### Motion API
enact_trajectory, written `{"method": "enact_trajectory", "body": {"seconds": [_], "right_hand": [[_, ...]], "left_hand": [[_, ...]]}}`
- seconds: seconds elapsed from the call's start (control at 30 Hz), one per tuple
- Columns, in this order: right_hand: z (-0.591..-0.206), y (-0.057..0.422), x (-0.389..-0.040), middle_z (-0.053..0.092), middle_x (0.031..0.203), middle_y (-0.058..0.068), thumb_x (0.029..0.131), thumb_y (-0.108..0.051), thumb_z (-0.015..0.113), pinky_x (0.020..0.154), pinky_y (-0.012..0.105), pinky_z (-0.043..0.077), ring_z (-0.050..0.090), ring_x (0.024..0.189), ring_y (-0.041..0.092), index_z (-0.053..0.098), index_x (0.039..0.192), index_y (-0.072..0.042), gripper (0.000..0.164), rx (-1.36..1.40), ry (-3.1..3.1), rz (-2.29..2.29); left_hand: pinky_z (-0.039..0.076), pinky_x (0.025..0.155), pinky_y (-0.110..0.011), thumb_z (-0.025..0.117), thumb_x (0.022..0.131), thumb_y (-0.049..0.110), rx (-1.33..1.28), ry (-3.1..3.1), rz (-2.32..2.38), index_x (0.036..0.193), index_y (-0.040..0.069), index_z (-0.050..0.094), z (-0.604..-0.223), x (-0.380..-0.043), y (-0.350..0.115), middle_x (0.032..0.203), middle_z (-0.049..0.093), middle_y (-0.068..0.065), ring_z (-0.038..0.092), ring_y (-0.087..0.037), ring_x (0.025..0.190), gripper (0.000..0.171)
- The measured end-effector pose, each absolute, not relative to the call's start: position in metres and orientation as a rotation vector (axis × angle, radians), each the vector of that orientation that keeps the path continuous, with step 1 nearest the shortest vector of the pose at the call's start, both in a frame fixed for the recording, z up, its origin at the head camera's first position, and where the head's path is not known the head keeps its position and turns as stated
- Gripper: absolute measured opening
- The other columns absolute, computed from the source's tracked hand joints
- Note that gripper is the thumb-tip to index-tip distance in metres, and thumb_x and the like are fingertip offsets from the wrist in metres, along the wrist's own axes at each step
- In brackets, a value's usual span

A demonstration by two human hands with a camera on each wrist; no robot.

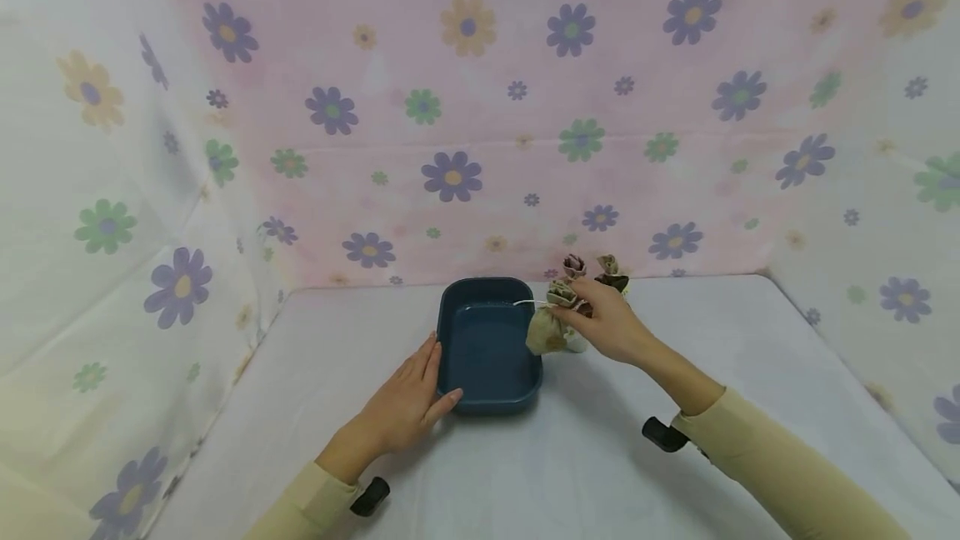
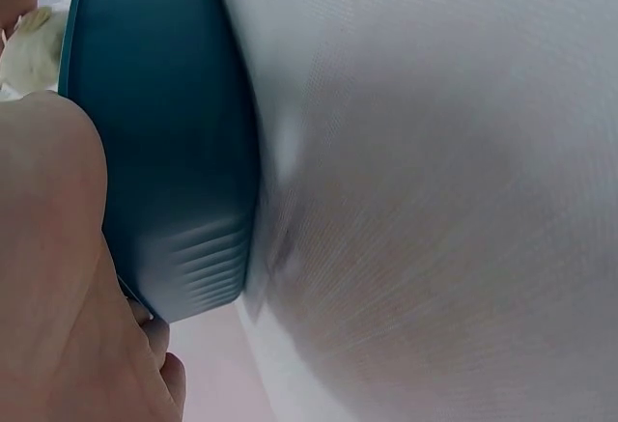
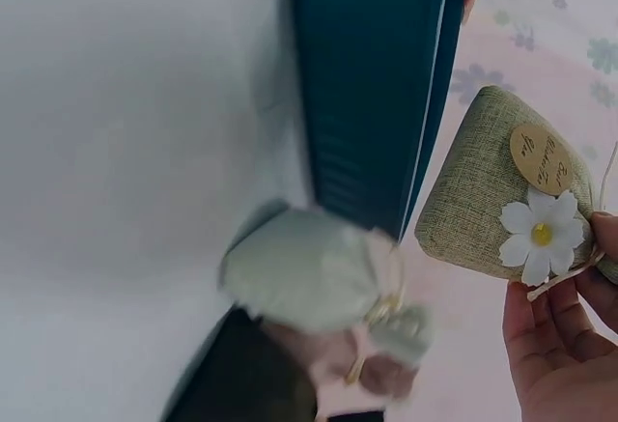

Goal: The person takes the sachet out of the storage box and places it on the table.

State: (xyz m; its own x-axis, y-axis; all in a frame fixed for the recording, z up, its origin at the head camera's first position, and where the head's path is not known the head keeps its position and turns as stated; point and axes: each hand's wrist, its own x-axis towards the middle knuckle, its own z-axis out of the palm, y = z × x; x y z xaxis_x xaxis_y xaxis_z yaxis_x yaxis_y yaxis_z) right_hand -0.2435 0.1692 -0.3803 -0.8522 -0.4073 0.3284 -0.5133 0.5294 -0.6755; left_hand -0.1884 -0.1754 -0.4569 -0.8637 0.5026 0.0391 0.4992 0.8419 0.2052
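Note:
A dark blue rectangular basin [image 1: 483,365] stands on the white surface. My left hand [image 1: 405,398] rests against its left side, fingers stretched along the wall and thumb at the near corner of the rim. Over the right rim, my right hand [image 1: 609,323] pinches a small burlap drawstring pouch [image 3: 483,190] by its gathered neck. The pouch carries a white daisy [image 3: 541,234] and a round brown tag [image 3: 541,158]. It hangs with its body down, overlapping the basin's right edge in the head view. The basin's inside shows bare floor.
Right of the basin, partly hidden behind my right hand, several more tied pouches stand together; the right wrist view shows a pale green pouch [image 3: 299,267] and a black one [image 3: 246,374]. Flower-printed cloth [image 1: 480,107] encloses the back and both sides.

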Motion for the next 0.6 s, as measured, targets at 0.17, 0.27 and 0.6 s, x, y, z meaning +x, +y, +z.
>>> {"method": "enact_trajectory", "body": {"seconds": [0.17, 0.27, 0.6], "right_hand": [[-0.386, 0.192, -0.238, 0.057, 0.09, 0.005, 0.1, -0.013, 0.068, 0.061, 0.028, 0.046, 0.053, 0.072, 0.018, 0.068, 0.099, -0.009, 0.004, 0.747, -2.646, 1.221], [-0.391, 0.206, -0.236, 0.054, 0.087, 0.004, 0.1, -0.012, 0.069, 0.061, 0.027, 0.045, 0.051, 0.072, 0.017, 0.063, 0.09, -0.009, 0.012, 0.726, -2.666, 1.18], [-0.411, 0.248, -0.235, 0.06, 0.09, 0.0, 0.098, -0.011, 0.07, 0.076, 0.034, 0.056, 0.06, 0.086, 0.016, 0.058, 0.082, -0.013, 0.02, 0.73, -2.755, 1.114]], "left_hand": [[0.02, 0.124, -0.051, 0.029, 0.107, 0.061, 0.82, 3.008, 0.339, 0.16, -0.01, 0.011, -0.459, -0.189, -0.177, 0.169, -0.001, -0.024, 0.012, -0.038, 0.157, 0.09], [0.02, 0.124, -0.051, 0.028, 0.107, 0.062, 0.819, 3.009, 0.337, 0.16, -0.01, 0.01, -0.46, -0.189, -0.178, 0.169, -0.002, -0.023, 0.011, -0.037, 0.157, 0.091], [0.02, 0.124, -0.05, 0.028, 0.108, 0.061, 0.828, 2.99, 0.336, 0.159, -0.01, 0.008, -0.456, -0.188, -0.177, 0.169, -0.006, -0.022, 0.009, -0.036, 0.157, 0.09]]}}
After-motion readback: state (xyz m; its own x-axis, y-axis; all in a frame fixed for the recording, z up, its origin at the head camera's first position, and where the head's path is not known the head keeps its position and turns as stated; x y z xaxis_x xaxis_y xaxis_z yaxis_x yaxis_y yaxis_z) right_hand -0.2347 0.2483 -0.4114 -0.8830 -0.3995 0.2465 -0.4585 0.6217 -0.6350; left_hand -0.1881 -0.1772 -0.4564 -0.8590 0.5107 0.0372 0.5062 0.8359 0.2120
